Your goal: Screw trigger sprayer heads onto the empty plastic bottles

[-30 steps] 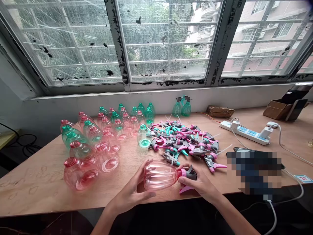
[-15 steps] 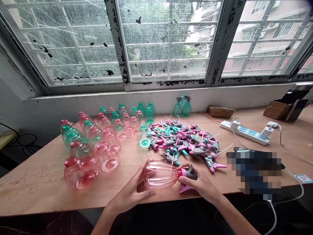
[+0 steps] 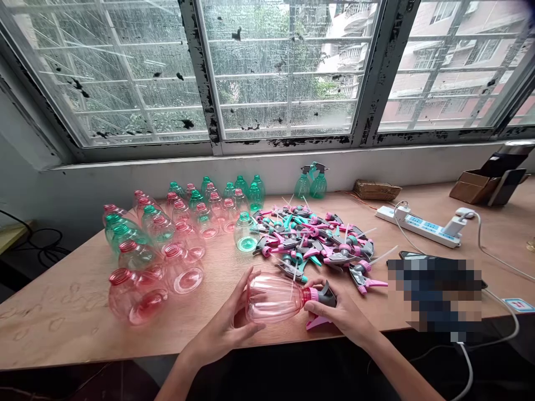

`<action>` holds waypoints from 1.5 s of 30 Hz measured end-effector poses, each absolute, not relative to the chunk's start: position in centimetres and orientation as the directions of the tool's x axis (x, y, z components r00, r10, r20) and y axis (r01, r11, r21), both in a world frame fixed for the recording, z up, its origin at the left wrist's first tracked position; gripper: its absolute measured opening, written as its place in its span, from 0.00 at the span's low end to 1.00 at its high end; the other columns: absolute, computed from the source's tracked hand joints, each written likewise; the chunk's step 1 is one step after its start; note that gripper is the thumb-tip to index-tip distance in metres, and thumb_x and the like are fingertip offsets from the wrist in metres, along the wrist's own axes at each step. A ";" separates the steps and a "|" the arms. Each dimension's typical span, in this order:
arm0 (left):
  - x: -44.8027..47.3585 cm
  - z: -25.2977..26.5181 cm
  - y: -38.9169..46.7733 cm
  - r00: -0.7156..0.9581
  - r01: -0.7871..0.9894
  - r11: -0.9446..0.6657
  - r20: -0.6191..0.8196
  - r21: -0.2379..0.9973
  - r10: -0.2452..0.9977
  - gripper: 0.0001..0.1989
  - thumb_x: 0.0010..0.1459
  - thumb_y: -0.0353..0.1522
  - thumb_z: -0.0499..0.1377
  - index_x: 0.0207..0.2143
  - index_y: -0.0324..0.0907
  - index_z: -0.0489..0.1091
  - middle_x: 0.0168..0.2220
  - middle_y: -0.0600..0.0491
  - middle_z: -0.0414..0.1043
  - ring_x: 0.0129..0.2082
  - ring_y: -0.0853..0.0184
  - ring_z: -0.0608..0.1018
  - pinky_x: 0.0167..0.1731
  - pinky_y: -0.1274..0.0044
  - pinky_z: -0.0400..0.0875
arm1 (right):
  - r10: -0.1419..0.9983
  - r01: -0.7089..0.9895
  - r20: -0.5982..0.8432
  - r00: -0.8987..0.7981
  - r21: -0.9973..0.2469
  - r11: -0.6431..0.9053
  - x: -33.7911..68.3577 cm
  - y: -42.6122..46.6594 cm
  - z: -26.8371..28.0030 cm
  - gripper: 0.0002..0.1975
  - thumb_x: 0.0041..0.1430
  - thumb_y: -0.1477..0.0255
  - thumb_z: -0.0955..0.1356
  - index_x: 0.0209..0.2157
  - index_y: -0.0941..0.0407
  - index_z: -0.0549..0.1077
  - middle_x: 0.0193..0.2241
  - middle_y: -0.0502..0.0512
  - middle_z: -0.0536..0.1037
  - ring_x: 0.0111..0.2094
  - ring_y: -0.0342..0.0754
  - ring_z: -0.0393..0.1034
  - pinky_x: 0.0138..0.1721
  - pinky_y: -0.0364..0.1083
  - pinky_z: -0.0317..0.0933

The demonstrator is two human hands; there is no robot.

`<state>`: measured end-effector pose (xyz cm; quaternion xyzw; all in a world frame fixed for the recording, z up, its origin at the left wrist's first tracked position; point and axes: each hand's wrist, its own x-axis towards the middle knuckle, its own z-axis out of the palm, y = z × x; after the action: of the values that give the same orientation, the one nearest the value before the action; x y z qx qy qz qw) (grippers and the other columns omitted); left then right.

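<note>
Bare bottles (image 3: 184, 275) overlap too much to count. The left hand (image 3: 223, 326) curls round the base of one pink bottle (image 3: 271, 303), above the table (image 3: 75, 326), long axis left-to-right. Beyond: two capped bottles (image 3: 318, 186), uncountable heads (image 3: 320, 229). The pink bottle's sprayer (image 3: 328, 296) is clamped in the right hand (image 3: 348, 316).

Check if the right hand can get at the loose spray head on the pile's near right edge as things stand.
Probably yes, once freed: nothing visible stands between the right hand and that loose spray head just beyond it. But its grip is taken by the gray sprayer top on the pink bottle.
</note>
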<state>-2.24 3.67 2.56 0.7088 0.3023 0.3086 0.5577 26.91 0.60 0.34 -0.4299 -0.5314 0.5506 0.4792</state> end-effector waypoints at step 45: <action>-2.1 2.6 3.6 0.636 0.088 -0.220 0.116 0.971 0.763 0.48 0.64 0.33 0.63 0.71 0.64 0.32 0.74 0.49 0.44 0.62 0.55 0.70 0.65 0.60 0.60 | 0.984 -0.089 0.050 -0.172 -0.995 0.035 26.9 0.7 0.4 0.18 0.56 0.61 0.77 0.42 0.55 0.71 0.29 0.45 0.73 0.29 0.44 0.69 0.33 0.43 0.62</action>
<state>-2.10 3.59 2.64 0.7183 0.2959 0.3070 0.5497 26.88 0.65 0.43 -0.4217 -0.5303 0.5519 0.4861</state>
